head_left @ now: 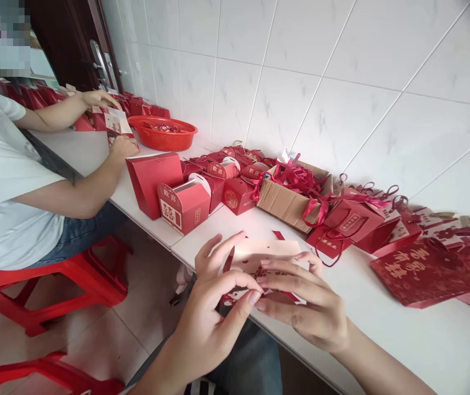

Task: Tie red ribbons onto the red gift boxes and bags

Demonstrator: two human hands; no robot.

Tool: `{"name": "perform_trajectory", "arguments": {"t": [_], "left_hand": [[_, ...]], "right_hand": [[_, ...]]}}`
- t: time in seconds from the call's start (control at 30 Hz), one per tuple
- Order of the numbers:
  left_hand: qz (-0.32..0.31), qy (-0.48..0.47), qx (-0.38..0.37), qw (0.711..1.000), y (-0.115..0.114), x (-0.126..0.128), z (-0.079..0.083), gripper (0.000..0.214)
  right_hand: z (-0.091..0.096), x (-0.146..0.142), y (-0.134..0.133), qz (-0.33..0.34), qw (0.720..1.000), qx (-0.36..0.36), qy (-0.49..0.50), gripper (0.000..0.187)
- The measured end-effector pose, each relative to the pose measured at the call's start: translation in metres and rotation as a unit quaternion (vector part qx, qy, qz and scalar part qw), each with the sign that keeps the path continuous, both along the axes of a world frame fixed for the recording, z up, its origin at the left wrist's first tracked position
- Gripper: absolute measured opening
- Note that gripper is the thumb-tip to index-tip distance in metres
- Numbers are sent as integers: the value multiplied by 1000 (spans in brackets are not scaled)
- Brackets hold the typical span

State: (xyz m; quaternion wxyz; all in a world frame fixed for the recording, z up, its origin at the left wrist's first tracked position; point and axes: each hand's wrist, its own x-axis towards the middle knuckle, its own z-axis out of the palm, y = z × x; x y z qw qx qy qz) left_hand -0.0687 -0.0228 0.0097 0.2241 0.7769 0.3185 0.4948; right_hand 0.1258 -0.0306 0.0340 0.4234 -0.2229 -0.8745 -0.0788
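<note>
A red and cream gift box with dark characters and a printed picture stands at the table's front edge, partly hidden behind my hands. In front of it, my left hand pinches with thumb and forefinger; its other fingers are raised beside the box. My right hand meets it there, thumb and fingertips drawn together against the left fingertips. Whatever lies between the fingertips is too small or hidden to make out.
A cardboard box of red ribbons stands behind, near finished red gift bags. Red boxes line the left, before an orange-red basket. A co-worker sits at left on a red stool, handling another box.
</note>
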Motion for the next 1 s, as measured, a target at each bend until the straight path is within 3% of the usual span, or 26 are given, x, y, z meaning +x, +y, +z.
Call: {"name": "perform_trajectory", "arguments": {"t": [0.13, 0.47, 0.6, 0.83, 0.93, 1.0], "left_hand": [[-21, -12, -35, 999, -5, 2, 0, 16], [-18, -60, 23, 998, -6, 10, -2, 18], [-14, -56, 42, 997, -4, 11, -1, 18], [88, -6, 168, 982, -1, 13, 3, 18], [73, -32, 177, 981, 7, 15, -3, 20], [60, -92, 116, 987, 15, 18, -10, 31]], "right_hand": [[-6, -2, 3, 65, 997, -9, 45, 17], [-5, -9, -3, 94, 984, -107, 104, 20], [-7, -11, -5, 95, 984, -109, 108, 21], [-9, -19, -12, 45, 965, -197, 170, 25], [-6, -15, -13, 35, 979, -147, 138, 28], [-3, -10, -11, 16, 989, -97, 114, 31]]}}
